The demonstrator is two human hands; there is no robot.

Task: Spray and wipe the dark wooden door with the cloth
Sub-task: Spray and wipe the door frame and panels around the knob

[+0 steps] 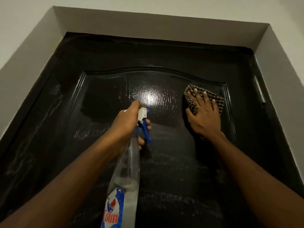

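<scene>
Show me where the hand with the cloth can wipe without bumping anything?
Free: the left part of the door, between its left moulding and the spray bottle; the flat strip above the arched moulding; the area below the right hand. Crowded: the gap between the left hand and the checked cloth, which nearly reaches the right moulding.

The dark door (105, 51) in front of me sits in a pale wall recess (164, 25). Its arched panel (111, 99) is glossy and streaked. Against the panel's upper right corner a checked cloth (219, 102) lies flat, pressed there under the spread fingers of my right hand (204, 116).
</scene>
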